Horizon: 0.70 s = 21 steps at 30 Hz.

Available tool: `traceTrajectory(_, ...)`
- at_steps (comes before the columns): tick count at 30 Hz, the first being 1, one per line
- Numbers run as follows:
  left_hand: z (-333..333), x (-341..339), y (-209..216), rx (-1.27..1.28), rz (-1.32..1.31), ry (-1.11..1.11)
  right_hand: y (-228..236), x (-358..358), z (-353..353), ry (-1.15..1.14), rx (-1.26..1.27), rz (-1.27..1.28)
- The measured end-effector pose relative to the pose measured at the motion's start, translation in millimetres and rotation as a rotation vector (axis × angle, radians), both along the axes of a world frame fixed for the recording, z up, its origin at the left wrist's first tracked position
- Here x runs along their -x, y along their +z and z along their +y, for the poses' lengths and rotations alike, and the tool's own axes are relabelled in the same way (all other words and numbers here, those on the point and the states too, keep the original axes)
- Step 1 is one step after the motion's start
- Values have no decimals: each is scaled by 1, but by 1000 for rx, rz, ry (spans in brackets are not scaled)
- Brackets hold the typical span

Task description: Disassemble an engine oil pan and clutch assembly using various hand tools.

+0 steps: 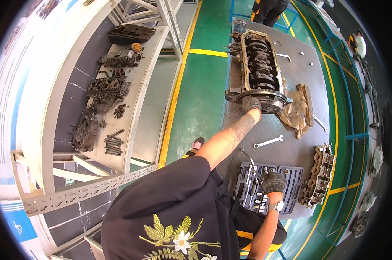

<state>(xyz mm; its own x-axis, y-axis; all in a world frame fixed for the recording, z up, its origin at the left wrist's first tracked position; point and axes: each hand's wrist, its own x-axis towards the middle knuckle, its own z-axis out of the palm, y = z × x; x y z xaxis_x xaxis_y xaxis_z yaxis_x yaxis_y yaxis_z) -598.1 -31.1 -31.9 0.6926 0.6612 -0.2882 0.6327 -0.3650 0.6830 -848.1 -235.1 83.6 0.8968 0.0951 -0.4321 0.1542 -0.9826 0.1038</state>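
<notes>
An engine block point(261, 60) lies on the dark bench with its crankshaft showing and a toothed flywheel point(272, 96) at its near end. My left hand point(251, 104), in a dark knitted glove, is curled against the flywheel's near left side; its fingertips are hidden. Over an open socket-set case point(294, 182), my right hand point(274, 183), gloved alike, is closed round the lower end of a long dark wrench bar point(250, 160). The bar's bent far end sticks out past the case. Several sockets point(260, 200) lie beneath this hand.
A combination wrench point(268, 141) lies between engine and case; another wrench point(320, 123) is at the right. Brown crumpled wrapping point(298, 110) sits beside the engine, a cylinder head point(317, 175) near the right edge. Left, a shelf point(137, 110) bears engine parts. Another person point(269, 12) stands beyond the bench.
</notes>
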Motion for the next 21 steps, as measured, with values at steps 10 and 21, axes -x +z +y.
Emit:
traceTrajectory(10,-12,1,-18,883,-471,533,-12,12,-20,-43,-41,-83)
traceTrajectory(21,-13,0,-38,317,-283,447,-7,12,-12,-45,-17,-57)
